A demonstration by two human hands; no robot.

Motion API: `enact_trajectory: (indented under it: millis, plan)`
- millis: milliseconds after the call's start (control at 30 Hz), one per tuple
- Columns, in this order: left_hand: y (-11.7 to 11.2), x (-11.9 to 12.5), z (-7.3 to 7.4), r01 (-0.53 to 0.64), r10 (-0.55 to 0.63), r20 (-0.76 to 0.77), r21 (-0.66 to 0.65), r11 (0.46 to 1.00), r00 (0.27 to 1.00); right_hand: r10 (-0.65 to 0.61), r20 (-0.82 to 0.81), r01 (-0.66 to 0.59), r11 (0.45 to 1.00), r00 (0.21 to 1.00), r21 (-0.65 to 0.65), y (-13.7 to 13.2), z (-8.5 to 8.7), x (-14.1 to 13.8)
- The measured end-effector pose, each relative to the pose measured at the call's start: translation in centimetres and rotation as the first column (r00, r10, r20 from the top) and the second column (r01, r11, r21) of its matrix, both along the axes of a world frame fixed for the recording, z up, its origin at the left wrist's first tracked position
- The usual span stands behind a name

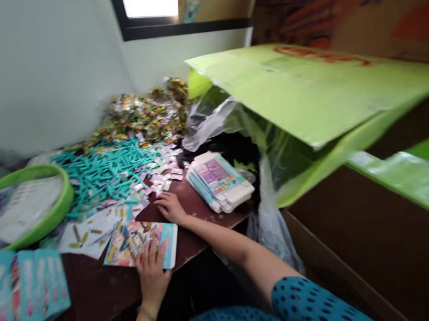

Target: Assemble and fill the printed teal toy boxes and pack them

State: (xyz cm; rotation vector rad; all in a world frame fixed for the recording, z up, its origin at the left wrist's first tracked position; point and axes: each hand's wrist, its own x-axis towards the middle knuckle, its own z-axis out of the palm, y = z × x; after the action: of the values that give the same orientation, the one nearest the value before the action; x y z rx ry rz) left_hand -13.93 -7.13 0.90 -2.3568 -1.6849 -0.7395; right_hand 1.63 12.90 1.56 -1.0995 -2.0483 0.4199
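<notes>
My left hand (151,261) lies on a flat, colourful cardboard box (123,244), fingers spread over its printed face near the table's front edge. My right hand (171,208) is just beyond the box, fingers apart and tips at the edge of a scatter of small pale sachets (166,169). Whether a fingertip touches a sachet is too blurred to tell. Behind the box are printed white sheets (87,234) and a heap of turquoise plastic sticks (104,167). To the right of my right hand lies a stack of flattened boxes (219,181).
A green-rimmed round basket (69,193) holds papers at left, behind a row of turquoise boxes (37,289). Small multicoloured packets (145,114) are heaped against the wall. A large lime-green carton flap (308,90) juts over the table's right side, with clear plastic (273,226) hanging below.
</notes>
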Motion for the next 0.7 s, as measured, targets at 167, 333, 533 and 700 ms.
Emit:
enact_trajectory:
  millis: [167, 333, 533, 700]
  plan:
    - [-0.5, 0.2, 0.2, -0.066, 0.066, 0.015, -0.031, 0.997, 0.998, -0.031, 0.146, 0.03, 0.999, 0.989, 0.009, 6.0, 1.7, 0.0]
    - [-0.6, 0.3, -0.1, -0.054, 0.054, 0.019, -0.029, 0.998, 0.998, -0.14, 0.211, 0.149, 0.989, 0.967, -0.023, 14.9, 4.3, -0.9]
    - [-0.4, 0.1, -1.3, -0.041, 0.041, -0.005, 0.027, 0.999, 0.999, -0.08, 0.35, 0.103, 0.994, 0.933, -0.046, 18.3, 3.9, -5.4]
    - [-0.5, 0.0, -1.4, -0.046, 0.046, -0.007, 0.012, 0.999, 0.999, -0.094, 0.44, 0.145, 0.986, 0.893, -0.084, 17.7, 3.4, -7.3]
